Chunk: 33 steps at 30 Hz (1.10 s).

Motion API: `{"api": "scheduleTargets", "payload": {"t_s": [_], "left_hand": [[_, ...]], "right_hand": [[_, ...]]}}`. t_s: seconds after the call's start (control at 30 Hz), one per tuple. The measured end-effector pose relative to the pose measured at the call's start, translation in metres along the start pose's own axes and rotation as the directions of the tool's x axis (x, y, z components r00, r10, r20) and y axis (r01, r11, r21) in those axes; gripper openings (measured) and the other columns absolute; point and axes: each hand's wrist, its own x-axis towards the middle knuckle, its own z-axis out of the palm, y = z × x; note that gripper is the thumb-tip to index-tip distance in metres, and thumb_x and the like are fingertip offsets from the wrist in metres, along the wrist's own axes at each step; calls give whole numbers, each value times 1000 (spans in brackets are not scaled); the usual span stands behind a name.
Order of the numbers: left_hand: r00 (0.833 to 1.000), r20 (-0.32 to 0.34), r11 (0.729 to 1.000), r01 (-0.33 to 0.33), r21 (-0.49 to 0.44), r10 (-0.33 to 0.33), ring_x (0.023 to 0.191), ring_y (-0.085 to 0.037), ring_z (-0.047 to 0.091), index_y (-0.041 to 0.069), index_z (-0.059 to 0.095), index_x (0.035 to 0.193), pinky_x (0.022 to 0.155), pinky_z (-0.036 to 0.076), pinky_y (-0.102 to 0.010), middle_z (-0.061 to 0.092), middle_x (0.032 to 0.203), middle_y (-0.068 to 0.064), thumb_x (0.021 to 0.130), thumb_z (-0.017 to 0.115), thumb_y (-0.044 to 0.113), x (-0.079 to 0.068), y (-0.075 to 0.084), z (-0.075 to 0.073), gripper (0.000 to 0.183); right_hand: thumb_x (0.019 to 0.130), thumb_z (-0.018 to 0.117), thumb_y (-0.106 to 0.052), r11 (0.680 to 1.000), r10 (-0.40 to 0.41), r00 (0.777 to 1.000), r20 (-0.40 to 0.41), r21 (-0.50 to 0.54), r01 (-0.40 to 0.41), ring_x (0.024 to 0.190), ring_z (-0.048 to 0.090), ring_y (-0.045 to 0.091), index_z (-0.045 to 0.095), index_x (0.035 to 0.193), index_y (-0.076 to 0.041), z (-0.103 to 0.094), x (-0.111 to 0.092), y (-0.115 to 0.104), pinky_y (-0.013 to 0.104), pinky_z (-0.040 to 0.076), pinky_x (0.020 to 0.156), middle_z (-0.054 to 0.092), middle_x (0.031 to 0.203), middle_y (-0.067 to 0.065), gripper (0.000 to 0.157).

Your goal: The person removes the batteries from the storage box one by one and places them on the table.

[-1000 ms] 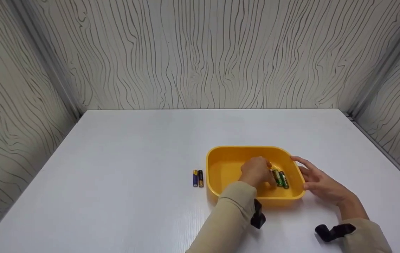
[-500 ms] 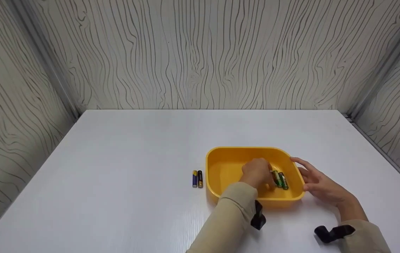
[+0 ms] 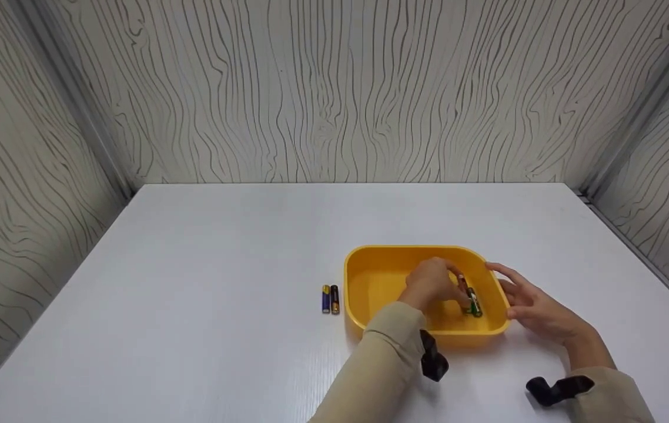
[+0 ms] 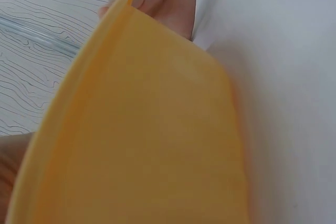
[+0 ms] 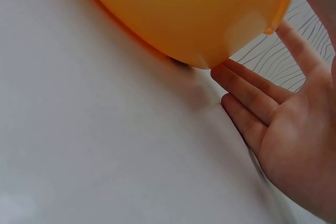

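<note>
The left hand (image 3: 430, 283), inside the yellow bin (image 3: 373, 291), pinches a reddish battery (image 3: 462, 282) at its 3 o'clock; 1 green battery (image 3: 475, 304) lies at 4 o'clock. The right hand (image 3: 539, 310), fingers extended, touches the bin's 3 o'clock side.

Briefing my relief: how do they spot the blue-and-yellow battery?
On the white table, find the yellow tub. Left of it in the head view, take the outer battery, blue with a yellow end; its black neighbour has a copper end.
</note>
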Motion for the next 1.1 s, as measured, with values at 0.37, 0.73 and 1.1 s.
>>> {"api": "scheduleTargets", "payload": {"t_s": [0.37,0.73,1.1], "left_hand": [[995,6,993,-95,-72,95,91,-8,51,23,71,101,87,45,-23,68,115,6,71,85,26,-6,2,-3,33],[976,9,975,-216,-54,217,89,-5,50,25,70,106,83,45,-18,67,117,7,73,84,29,-19,3,-15,36],[952,34,950,-301,-84,304,82,-5,46,24,69,110,68,40,-15,66,108,8,73,84,28,-30,1,-28,40]], "right_hand": [[99,51,-11,999,-6,1000,20,42,6,131,48,-2,7,154,-30,0,0,-1,19,44,103,41,145,-23,72],[98,54,-17,998,62,997,-55,1,-62,129,47,-7,5,154,-29,4,-2,-3,13,41,103,40,141,-28,76],[98,55,-20,997,72,996,-55,-22,-73,129,47,-8,3,154,-30,5,0,-4,16,44,102,39,141,-30,77]]}}
